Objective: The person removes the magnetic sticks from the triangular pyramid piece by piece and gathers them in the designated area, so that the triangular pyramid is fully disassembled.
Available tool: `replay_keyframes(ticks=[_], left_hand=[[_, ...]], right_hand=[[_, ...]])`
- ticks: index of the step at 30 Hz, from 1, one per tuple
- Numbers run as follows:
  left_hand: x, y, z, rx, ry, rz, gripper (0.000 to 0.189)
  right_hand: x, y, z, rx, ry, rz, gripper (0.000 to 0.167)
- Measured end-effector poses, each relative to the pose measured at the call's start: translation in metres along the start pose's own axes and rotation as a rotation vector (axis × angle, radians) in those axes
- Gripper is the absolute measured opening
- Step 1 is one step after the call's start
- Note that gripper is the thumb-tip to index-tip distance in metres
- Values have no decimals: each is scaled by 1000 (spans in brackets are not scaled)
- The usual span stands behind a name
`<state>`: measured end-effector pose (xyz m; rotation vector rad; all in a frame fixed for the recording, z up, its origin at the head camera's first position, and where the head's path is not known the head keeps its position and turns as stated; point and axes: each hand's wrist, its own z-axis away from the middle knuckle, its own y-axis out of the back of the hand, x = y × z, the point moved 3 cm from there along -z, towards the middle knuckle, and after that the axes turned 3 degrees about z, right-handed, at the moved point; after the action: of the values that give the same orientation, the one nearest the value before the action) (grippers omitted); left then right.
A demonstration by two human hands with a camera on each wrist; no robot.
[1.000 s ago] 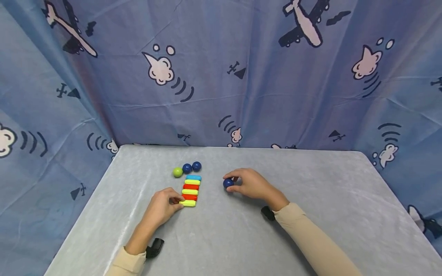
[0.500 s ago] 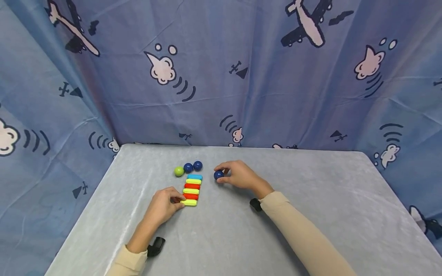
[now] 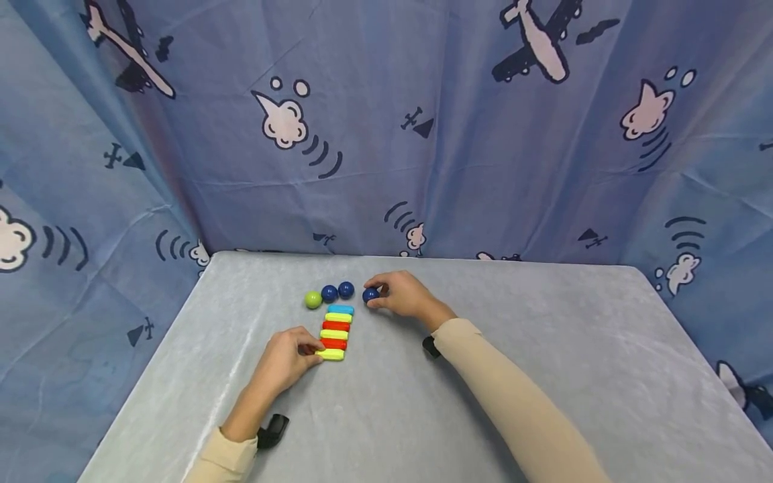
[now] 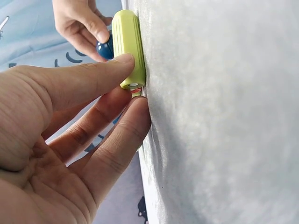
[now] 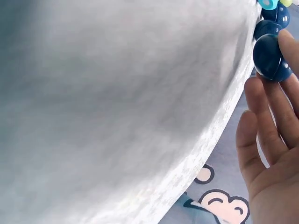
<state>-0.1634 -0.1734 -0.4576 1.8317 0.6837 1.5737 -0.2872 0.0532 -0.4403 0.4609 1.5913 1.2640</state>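
Observation:
In the head view, several short rods lie side by side in a column left of centre. A light blue rod (image 3: 341, 309) is at the far end, with yellow-green and red (image 3: 336, 326) rods alternating below it. My left hand (image 3: 282, 359) pinches the left end of the nearest yellow-green rod (image 4: 128, 44), thumb on its ribbed side. My right hand (image 3: 403, 295) holds a dark blue ball (image 3: 370, 295) between thumb and fingers, beyond the column's far right. Left of that ball, a green ball (image 3: 313, 300) and two dark blue balls (image 3: 337, 292) form a row.
A pale grey cloth (image 3: 483, 402) covers the table. Behind and beside it hangs a blue curtain (image 3: 362, 134) with plane and cloud prints. A black wrist camera (image 3: 273, 431) sits below the left wrist.
My right hand has carried the dark blue ball leftward and away from me, close to the row of balls. The left hand stays at the nearest rod.

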Motion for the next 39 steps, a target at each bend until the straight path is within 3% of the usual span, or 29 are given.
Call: replay_keyframes(ticks=[10, 23, 39], left_hand=[[-2, 1, 2, 2, 15, -13, 14], [-1, -1, 0, -12, 29, -13, 14], [-1, 0, 0, 10, -15, 21, 13]], right_hand=[[-11, -9, -13, -2, -37, -37, 40], [-8, -18, -17, 14, -65, -100, 40], [-8, -16, -16, 16, -47, -96, 39]])
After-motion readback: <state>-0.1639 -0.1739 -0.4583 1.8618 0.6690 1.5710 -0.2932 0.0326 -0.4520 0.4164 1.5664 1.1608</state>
